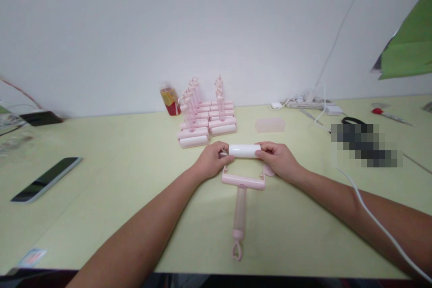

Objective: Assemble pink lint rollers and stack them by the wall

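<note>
A white lint roller refill (244, 150) lies crosswise between my hands. My left hand (213, 160) grips its left end, and my right hand (277, 160) has the right end between thumb and fingers. Just below it, a pink lint roller handle (240, 209) rests on the table, its frame toward the roll and its heart-shaped loop toward me. A flat, round pink piece (269, 170) sits partly under my right hand. Beyond my hands, a pale pink translucent cover (270, 125) lies on the table.
Several pink lint rollers (193, 140) stand in two rows at the back, beside a yellow-and-red bottle (170, 99). A phone (47, 179) lies at left. At right are a power strip (308, 104), a blurred dark object (366, 144), a red-ended tool (378, 111) and a white cable (374, 220) crossing my right forearm.
</note>
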